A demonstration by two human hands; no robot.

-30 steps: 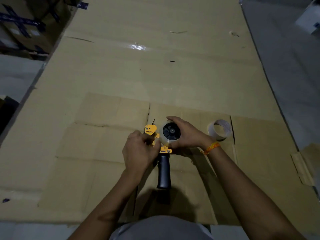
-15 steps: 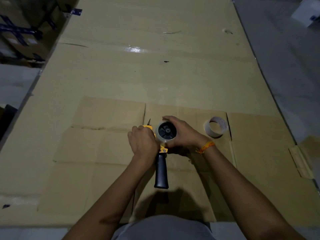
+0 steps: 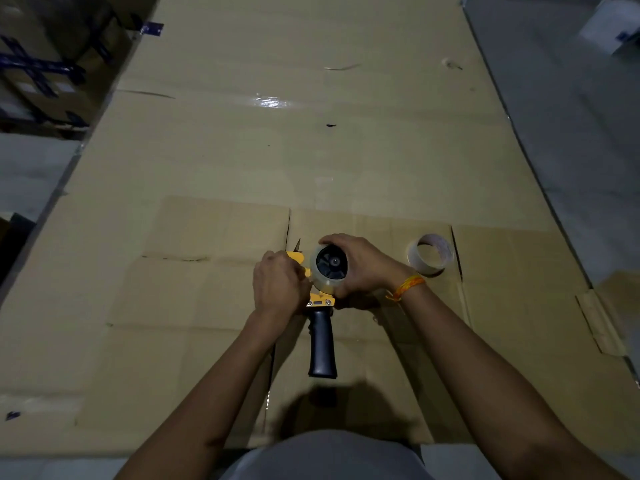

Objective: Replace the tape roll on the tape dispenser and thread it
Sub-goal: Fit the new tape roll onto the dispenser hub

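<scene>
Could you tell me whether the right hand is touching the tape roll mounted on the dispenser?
Touching. The head view shows the right hand wrapped around the tape roll on the dispenser, fingers over its top edge and thumb under it.

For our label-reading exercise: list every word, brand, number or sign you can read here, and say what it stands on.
None can be read.
Yellow tape dispenser with black handle: any marking too small.
Spare clear tape roll's core: faint reddish print, blurred.
Stacked cardboard boxes with blue tape: labels blurred.

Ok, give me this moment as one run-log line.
stage: threading | tape roll: mounted on tape dispenser | right hand: gripping roll | left hand: at dispenser front | old core: on cardboard
</scene>
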